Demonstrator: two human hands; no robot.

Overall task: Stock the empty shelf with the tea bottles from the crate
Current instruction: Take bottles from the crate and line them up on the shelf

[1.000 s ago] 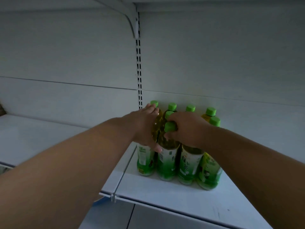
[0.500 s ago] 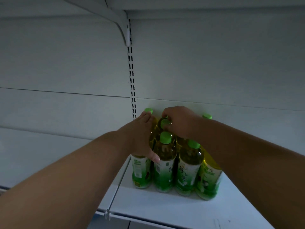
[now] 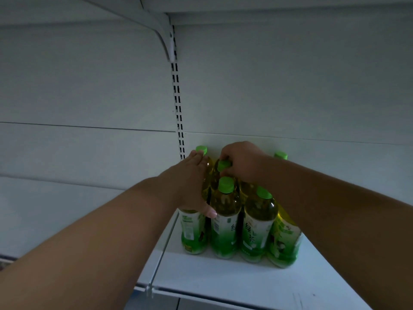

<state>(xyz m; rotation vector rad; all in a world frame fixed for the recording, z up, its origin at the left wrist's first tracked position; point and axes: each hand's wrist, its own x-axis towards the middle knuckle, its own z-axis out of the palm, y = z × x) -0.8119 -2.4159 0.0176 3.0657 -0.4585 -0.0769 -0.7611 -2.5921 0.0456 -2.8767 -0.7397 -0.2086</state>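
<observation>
Tea bottles [image 3: 225, 218] clustered upright at shelf [image 3: 245, 278] back, touching | left hand [image 3: 192, 186] flat against leftmost bottle's side | right hand [image 3: 242, 162] pinched a rear cap [image 3: 224, 165] | judged full, heavy, slick (best gripped at neck)

Dim, cool-toned head view; low light, mild wide-angle bending.

Overall exposure is low, with a bluish-grey cast over the back panel [image 3: 290, 86]. No light source shows; the panel reads brightest at mid-height and darkens toward the upper left. The forearms are underexposed and soft at the lower corners. A small highlight glints on one bottle shoulder [image 3: 271, 205]; the green caps [image 3: 225, 184] stay vivid. Straight shelf [image 3: 223, 278] edges bow toward the frame borders. Fine detail is smeared and label print is barely legible.
</observation>
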